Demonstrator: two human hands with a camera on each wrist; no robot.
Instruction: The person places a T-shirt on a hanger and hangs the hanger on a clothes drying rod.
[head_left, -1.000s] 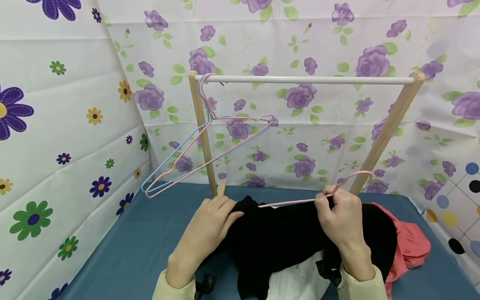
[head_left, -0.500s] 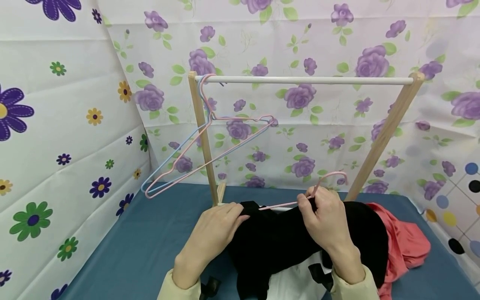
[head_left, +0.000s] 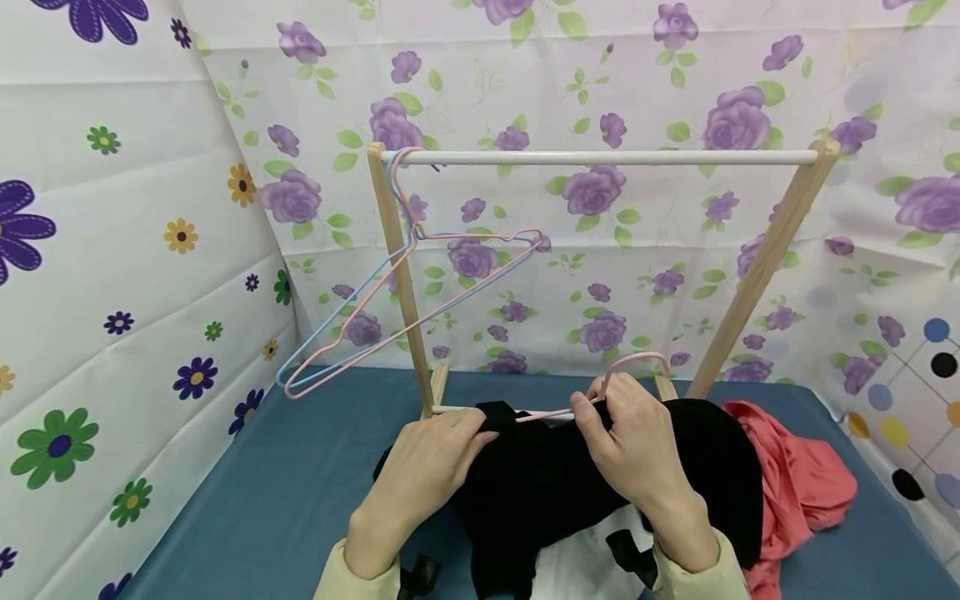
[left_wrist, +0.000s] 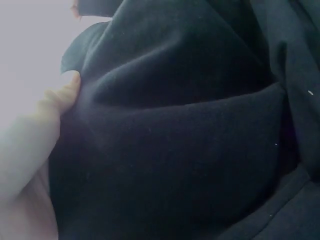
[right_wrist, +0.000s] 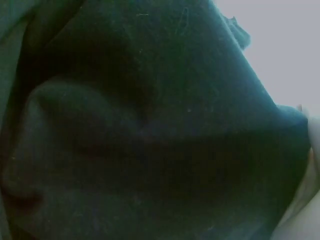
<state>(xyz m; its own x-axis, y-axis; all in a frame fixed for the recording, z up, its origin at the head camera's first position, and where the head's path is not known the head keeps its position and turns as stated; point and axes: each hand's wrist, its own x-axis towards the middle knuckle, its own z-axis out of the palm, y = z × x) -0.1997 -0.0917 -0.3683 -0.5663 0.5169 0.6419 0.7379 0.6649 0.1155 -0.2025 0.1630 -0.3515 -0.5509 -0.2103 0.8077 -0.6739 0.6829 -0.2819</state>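
A black garment [head_left: 555,483] lies bunched in front of me, and the arm of a pink clothes hanger [head_left: 542,416] runs in at its upper edge. My left hand [head_left: 435,454] grips the cloth at the left of that edge; the thumb [left_wrist: 67,90] presses on the fabric in the left wrist view. With its thumb and fingers, my right hand [head_left: 637,446] holds the hanger just below its hook, which sticks up above the knuckles. Most of the hanger is hidden by the cloth and this hand. Dark fabric [right_wrist: 150,125] fills most of the right wrist view.
Behind the garment stands a wooden rack with a white rail [head_left: 600,157]. A pink and a blue hanger [head_left: 330,333] hang at its left end. A coral garment [head_left: 806,483] lies at the right on the blue surface [head_left: 247,500], and white cloth [head_left: 585,554] shows beneath the black one.
My right hand has moved left with the hanger, bringing its hook closer to my left hand. The hanger's arm shows less of its length. My left hand stays near the same spot.
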